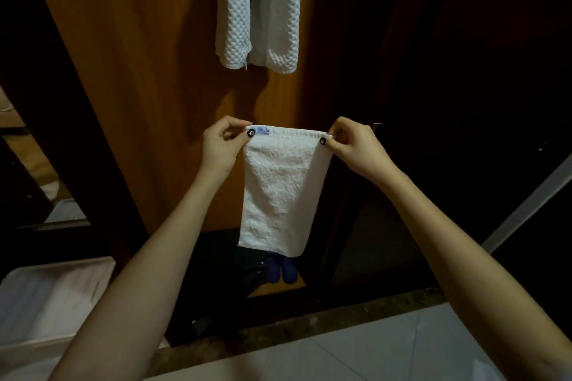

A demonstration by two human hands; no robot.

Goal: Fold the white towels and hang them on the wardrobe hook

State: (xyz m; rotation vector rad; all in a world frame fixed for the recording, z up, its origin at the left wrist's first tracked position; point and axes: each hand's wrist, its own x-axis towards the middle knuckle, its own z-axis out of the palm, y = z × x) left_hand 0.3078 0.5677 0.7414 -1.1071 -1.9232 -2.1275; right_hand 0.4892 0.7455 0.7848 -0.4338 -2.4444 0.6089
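wardrobe panel point(139, 71) faces you | textured towels point(260, 9) hang high on it (tops cut off) | white towel point(281, 189) hangs in mid-air below them | your left hand point(221, 145) pinches its top-left corner | right hand point(356, 145) pinches top-right

I count two hands: left hand point(221, 145) and right hand point(356, 148). One towel point(281, 189) hangs between them. Far, at top, the hanging towels point(232, 9) overlap; I make out at least two layers but cannot fix the number. Slippers point(288, 272), near the floor: two, blue.
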